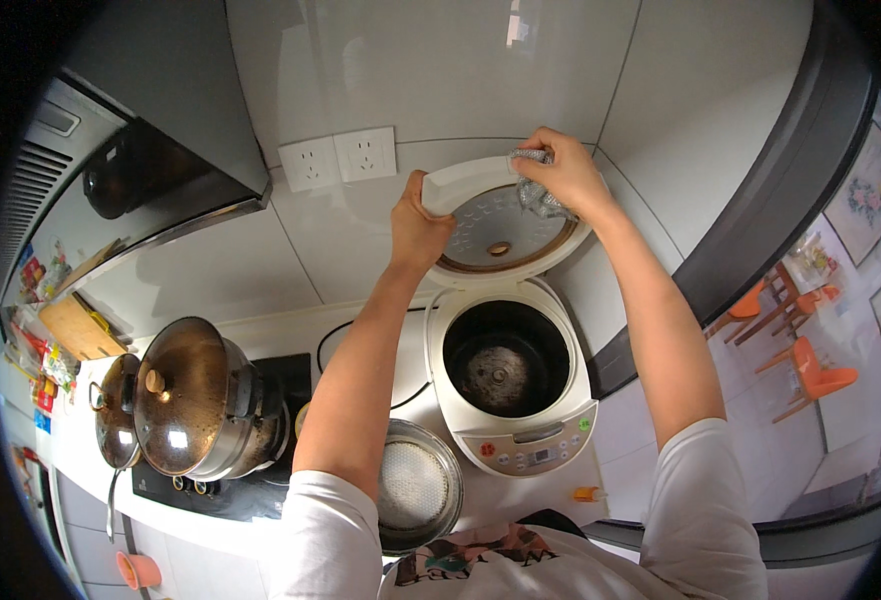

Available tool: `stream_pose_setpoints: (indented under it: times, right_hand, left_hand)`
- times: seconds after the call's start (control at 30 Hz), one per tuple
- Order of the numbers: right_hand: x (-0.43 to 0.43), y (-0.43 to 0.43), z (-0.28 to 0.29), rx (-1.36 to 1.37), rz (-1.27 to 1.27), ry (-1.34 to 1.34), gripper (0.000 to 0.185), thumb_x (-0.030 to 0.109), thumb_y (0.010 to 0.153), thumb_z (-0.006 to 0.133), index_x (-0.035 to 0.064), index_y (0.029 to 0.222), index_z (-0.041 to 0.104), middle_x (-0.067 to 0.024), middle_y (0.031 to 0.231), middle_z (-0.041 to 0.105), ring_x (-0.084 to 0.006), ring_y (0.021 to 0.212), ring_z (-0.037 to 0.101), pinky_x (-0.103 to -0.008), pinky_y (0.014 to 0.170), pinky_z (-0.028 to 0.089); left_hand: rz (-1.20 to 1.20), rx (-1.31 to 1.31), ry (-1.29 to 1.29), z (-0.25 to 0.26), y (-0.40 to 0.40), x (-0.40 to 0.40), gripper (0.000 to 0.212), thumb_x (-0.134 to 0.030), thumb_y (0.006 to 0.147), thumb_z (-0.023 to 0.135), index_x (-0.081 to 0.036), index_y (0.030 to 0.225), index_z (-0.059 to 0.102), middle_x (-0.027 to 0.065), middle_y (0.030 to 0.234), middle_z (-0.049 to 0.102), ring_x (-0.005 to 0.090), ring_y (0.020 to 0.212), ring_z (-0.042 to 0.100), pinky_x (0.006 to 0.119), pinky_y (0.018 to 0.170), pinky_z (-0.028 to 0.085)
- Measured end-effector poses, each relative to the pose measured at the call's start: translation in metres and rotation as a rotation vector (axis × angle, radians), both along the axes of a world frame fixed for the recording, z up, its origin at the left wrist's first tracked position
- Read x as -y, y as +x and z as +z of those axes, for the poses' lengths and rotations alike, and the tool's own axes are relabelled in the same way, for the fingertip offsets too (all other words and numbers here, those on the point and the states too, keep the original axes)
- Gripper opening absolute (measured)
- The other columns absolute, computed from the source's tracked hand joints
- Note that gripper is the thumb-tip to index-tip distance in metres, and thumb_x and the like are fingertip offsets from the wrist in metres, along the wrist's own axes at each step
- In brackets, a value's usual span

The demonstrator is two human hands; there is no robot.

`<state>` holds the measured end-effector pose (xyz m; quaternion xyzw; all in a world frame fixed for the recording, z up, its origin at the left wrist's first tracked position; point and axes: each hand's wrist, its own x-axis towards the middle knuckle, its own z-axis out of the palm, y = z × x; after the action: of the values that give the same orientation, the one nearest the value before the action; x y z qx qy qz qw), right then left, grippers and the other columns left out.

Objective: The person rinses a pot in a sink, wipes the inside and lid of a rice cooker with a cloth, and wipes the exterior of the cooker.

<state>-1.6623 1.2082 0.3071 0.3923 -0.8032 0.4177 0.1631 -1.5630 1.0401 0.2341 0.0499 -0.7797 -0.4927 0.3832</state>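
A white rice cooker [515,442] stands before me with its lid [463,187] raised towards the tiled wall. My left hand [421,225] grips the lid's left edge, thumb on the inner side. In my right hand [560,169] is a grey patterned cloth [538,196], pinched at the lid's upper right rim and hanging over the inner metal plate [485,225]. Brown residue rings that plate. Down in the cooker's dark cavity [511,360] the round heating plate shows, stained and worn; no inner pot sits in it.
Left of the cooker, a round metal pan [451,487] holds a perforated steamer plate. Further left, a large lidded steamer pot [185,397] and a smaller lidded pan [116,420] stand by the black cooktop [245,502]. A small orange-capped item [586,494] lies at the counter's right. Wall sockets [365,155] are behind.
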Motion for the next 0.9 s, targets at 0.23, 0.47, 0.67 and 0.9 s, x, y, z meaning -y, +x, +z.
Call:
stream_pose_setpoints:
  times: [0.23, 0.47, 0.67, 0.9]
  right_hand:
    - [0.004, 0.012, 0.002, -0.013, -0.114, 0.062, 0.029, 0.022, 0.070, 0.068, -0.0007, 0.087, 0.061, -0.0165, 0.080, 0.063, -0.0306, 0.077, 0.061, -0.0366, 0.070, 0.046]
    - [0.004, 0.011, -0.009, -0.049, -0.105, -0.046, 0.024, 0.020, 0.076, 0.065, 0.0000, 0.090, 0.062, -0.0152, 0.083, 0.063, -0.0252, 0.074, 0.056, -0.0349, 0.069, 0.043]
    - [0.009, 0.029, -0.041, -0.570, -0.305, -0.064, 0.025, 0.029, 0.082, 0.057, 0.0080, 0.094, 0.064, -0.0073, 0.112, 0.056, -0.0245, 0.106, 0.042, -0.0435, 0.085, 0.022]
    - [0.046, 0.045, -0.032, -0.727, -0.336, 0.208, 0.024, 0.027, 0.085, 0.050, 0.0060, 0.080, 0.061, -0.0088, 0.083, 0.061, -0.0239, 0.085, 0.055, -0.0381, 0.081, 0.033]
  left_hand:
    - [-0.009, -0.008, -0.009, -0.002, 0.003, 0.000, 0.034, 0.007, 0.064, 0.059, -0.004, 0.093, 0.045, 0.0162, 0.085, 0.061, 0.0285, 0.083, 0.061, 0.030, 0.074, 0.047]
    - [0.001, 0.007, -0.037, -0.001, 0.003, -0.003, 0.032, 0.006, 0.065, 0.060, -0.004, 0.092, 0.045, 0.0158, 0.085, 0.061, 0.0281, 0.083, 0.062, 0.030, 0.074, 0.047]
    - [0.007, -0.015, -0.030, -0.005, 0.003, -0.001, 0.035, 0.005, 0.064, 0.060, -0.003, 0.095, 0.046, 0.0161, 0.086, 0.061, 0.0271, 0.083, 0.061, 0.031, 0.074, 0.047]
    - [-0.008, -0.018, -0.024, -0.007, 0.004, 0.000, 0.038, 0.004, 0.064, 0.061, -0.003, 0.098, 0.046, 0.0150, 0.087, 0.061, 0.0258, 0.082, 0.060, 0.032, 0.073, 0.047]
